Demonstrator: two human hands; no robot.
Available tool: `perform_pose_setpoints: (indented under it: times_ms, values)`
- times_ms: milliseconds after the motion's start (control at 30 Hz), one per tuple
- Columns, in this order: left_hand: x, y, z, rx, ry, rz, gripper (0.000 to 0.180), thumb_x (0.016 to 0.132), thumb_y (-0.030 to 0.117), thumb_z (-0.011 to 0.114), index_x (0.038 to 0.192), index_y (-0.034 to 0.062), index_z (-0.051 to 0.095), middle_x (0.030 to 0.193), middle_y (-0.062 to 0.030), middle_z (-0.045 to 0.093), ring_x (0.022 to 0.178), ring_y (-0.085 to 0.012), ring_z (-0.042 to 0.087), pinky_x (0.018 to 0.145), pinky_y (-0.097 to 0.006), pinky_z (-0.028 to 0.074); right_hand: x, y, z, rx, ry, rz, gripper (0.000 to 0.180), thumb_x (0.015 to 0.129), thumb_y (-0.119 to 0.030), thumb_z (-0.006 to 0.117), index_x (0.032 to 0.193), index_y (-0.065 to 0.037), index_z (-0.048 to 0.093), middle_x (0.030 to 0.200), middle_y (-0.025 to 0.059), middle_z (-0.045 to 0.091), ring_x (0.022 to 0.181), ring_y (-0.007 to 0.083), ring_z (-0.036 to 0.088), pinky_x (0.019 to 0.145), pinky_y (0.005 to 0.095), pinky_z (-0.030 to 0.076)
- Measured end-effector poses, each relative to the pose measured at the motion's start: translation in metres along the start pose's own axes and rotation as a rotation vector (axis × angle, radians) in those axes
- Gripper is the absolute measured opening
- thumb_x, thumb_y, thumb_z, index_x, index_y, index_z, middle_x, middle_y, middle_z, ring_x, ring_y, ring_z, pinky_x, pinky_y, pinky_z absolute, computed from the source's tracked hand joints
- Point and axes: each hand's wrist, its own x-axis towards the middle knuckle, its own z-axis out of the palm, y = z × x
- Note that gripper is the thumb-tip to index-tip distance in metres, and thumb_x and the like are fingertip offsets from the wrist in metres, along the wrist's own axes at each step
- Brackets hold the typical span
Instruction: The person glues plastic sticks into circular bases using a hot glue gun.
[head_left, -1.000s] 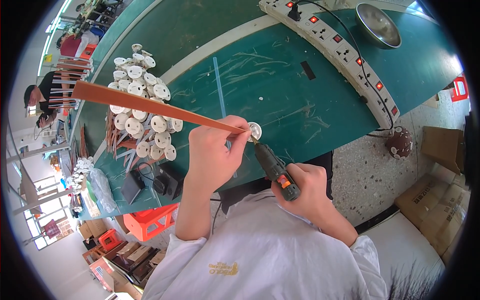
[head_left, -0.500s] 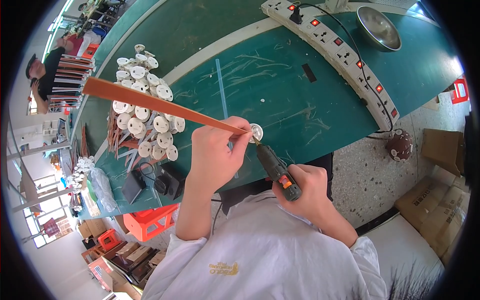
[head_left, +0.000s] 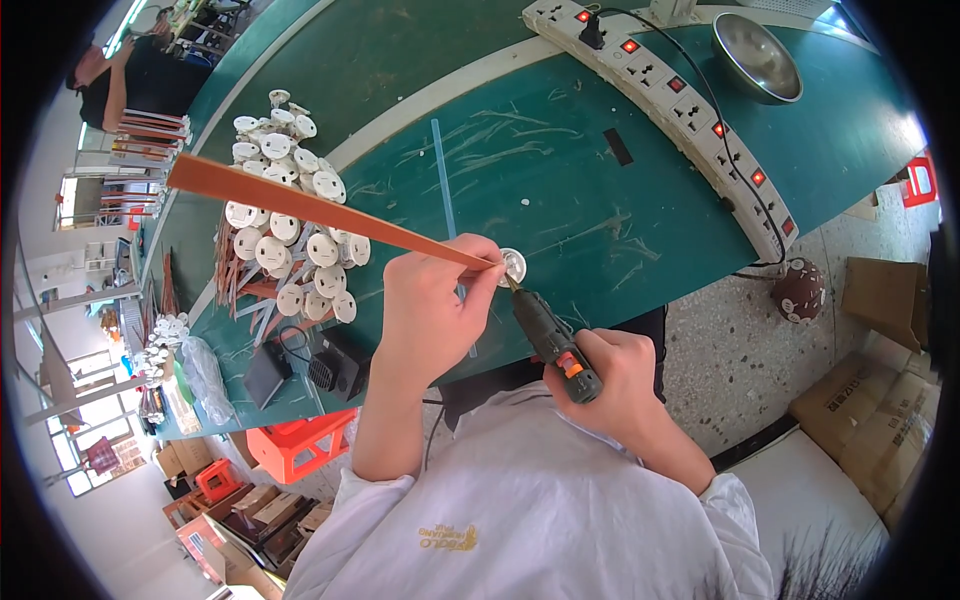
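At the far left, beyond your bench, is a co-worker in black (head_left: pixel 158 82). Next, on your green table (head_left: pixel 580 170), lies a heap of white discs (head_left: pixel 272 253) mixed with brown and grey strips; nearer you stands a black boxy device (head_left: pixel 342 362). Above the heap, a long brown strip (head_left: pixel 310 208) slants down to your left hand (head_left: pixel 430 305), whose thumb and fingers pinch its lower end. Just past those fingertips is a small round white piece (head_left: pixel 515 264); whether your fingers touch it too, you cannot tell. A dark green glue gun (head_left: pixel 550 338) points its nozzle there, your right hand (head_left: pixel 615 368) curled around its handle. Farther right are a white power strip (head_left: pixel 688 112) with red lights and a metal bowl (head_left: pixel 757 58).
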Motion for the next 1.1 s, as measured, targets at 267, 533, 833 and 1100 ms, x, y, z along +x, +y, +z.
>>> perform_pose_setpoints:
  times_ms: [267, 533, 833, 1100]
  values:
    - [0.0, -0.001, 0.0, -0.007, 0.0, -0.007, 0.007, 0.084, 0.001, 0.073, 0.088, 0.0036, 0.069, 0.074, -0.0081, 0.07, 0.061, -0.0216, 0.068, 0.054, -0.029, 0.048, 0.0, -0.001, -0.002, -0.001, -0.001, 0.02, 0.025, 0.063, -0.01, 0.077, 0.062, -0.007, 0.052, 0.055, 0.0096, 0.053, 0.046, 0.0298, 0.054, 0.045, 0.0385, 0.041]
    - [0.0, 0.002, -0.001, 0.003, -0.021, -0.019, 0.006, 0.084, 0.001, 0.073, 0.088, 0.0033, 0.069, 0.074, -0.0077, 0.07, 0.063, -0.0214, 0.07, 0.054, -0.029, 0.048, 0.0, 0.0, -0.002, 0.014, -0.002, 0.027, 0.023, 0.063, -0.01, 0.077, 0.063, -0.006, 0.054, 0.055, 0.0101, 0.054, 0.047, 0.0303, 0.055, 0.045, 0.0383, 0.042]
    - [0.0, -0.001, -0.001, 0.029, -0.031, -0.016, 0.006, 0.084, 0.001, 0.073, 0.087, 0.0035, 0.068, 0.074, -0.0079, 0.07, 0.064, -0.0216, 0.07, 0.054, -0.029, 0.049, -0.001, -0.001, -0.003, 0.015, -0.007, 0.038, 0.023, 0.064, -0.01, 0.077, 0.063, -0.006, 0.055, 0.056, 0.0106, 0.055, 0.047, 0.0306, 0.056, 0.045, 0.0386, 0.043]
    - [0.0, 0.0, -0.001, 0.0, -0.012, -0.008, 0.006, 0.084, 0.001, 0.073, 0.087, 0.0032, 0.068, 0.074, -0.0082, 0.07, 0.064, -0.0213, 0.071, 0.056, -0.029, 0.05, 0.002, -0.008, -0.012, -0.009, -0.07, 0.095, 0.021, 0.067, -0.013, 0.078, 0.067, -0.005, 0.059, 0.06, 0.0116, 0.058, 0.052, 0.0321, 0.059, 0.049, 0.0386, 0.046]
